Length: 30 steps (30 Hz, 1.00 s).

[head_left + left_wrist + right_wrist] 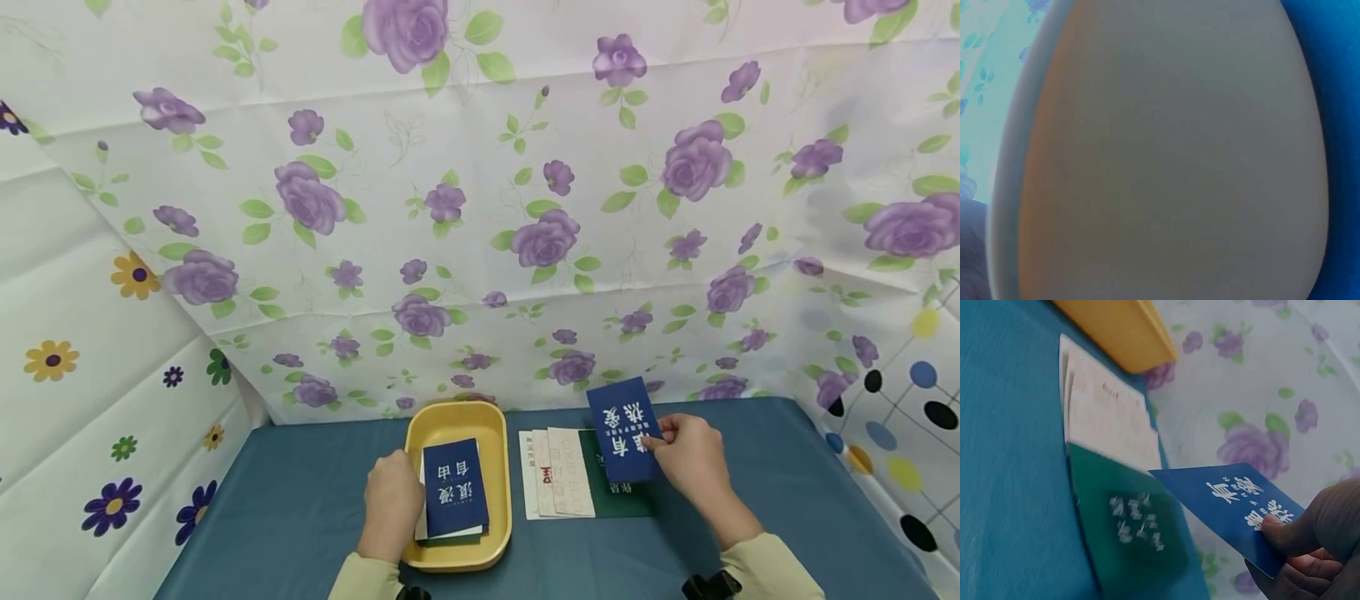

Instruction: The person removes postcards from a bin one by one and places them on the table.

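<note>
Flowered cloth (480, 108) is hung behind and beside a blue-covered table (322, 492), purple roses being printed along the back. On the table a yellow tray (506, 467) is set, its left rim gripped by the left hand (393, 500), whose fingers are curled tight; in the left wrist view the fingers are hidden and the frame is mostly filled by the tray's side. Inside the tray, a blue card (455, 487) with white characters is laid on top of others, whose white and green edges are exposed. By the right hand (693, 458), a second blue card (618, 425) is pinched at its edge between thumb and fingers, held up and tilted above a green card (630, 505). To the left of the green card, pale cards (570, 483) are spread overlapping, between it and the tray. Both arms are covered by pale sleeves (772, 567).
</note>
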Tool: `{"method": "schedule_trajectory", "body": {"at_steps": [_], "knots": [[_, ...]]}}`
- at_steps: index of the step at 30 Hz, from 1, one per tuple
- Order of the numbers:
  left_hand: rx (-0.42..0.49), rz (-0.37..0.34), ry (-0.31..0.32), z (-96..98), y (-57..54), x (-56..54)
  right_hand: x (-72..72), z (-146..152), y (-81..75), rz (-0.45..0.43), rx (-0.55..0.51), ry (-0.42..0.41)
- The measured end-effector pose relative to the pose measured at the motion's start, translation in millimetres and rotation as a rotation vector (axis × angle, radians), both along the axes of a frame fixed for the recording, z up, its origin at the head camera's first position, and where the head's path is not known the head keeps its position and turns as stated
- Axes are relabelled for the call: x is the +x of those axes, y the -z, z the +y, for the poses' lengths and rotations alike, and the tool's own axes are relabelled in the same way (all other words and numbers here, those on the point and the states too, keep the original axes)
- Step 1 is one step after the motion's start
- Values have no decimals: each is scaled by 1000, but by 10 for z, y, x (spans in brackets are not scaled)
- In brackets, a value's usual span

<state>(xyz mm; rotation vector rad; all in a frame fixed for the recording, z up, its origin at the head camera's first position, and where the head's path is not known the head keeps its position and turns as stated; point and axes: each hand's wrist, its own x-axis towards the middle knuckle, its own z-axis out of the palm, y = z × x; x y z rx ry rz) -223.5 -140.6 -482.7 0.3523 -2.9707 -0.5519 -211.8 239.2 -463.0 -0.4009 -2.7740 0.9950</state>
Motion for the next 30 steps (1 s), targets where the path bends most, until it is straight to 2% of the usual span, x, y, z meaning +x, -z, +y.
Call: {"method": "schedule_trajectory", "body": {"at_steps": [6,14,30], "knots": [[-6,10,0,9,0,-2,30,136,128,-89,2,4],[-13,6,-3,16,-8,-1,53,213,193,-159,21,-22],[-19,-3,0,12,18,-13,28,241,387,-169,31,-25]]}}
